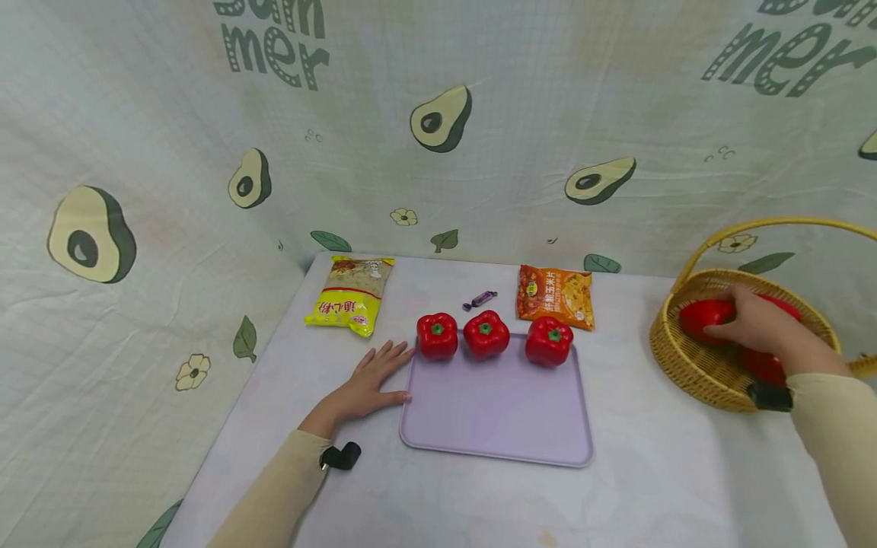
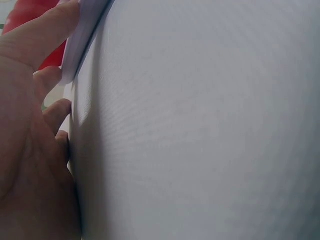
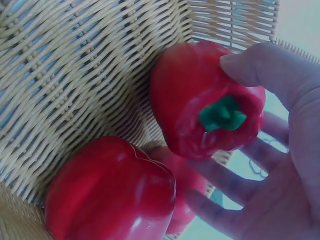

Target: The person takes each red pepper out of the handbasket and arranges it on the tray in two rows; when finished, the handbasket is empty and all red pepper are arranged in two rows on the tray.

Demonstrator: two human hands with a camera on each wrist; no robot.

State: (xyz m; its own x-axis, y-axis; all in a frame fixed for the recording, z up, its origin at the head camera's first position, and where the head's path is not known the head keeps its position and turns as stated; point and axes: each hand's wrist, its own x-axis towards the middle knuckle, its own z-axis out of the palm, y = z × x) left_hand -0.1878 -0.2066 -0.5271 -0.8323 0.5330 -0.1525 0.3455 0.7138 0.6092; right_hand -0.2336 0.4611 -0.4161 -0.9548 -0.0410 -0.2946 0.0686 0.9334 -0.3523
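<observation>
The glossy red bell pepper with a green stem [image 3: 175, 85] is inside the round woven wicker basket [image 1: 674, 373], where I have the right hand [image 1: 757, 323] gripping it between thumb and fingers, above at least two more red peppers [image 3: 110, 190]. The left hand [image 1: 370, 384] lies with fingers spread at the flat lilac rectangular tray's [image 1: 496, 411] edge, presumably steadying it; three red peppers [image 1: 486, 335] line its far side.
</observation>
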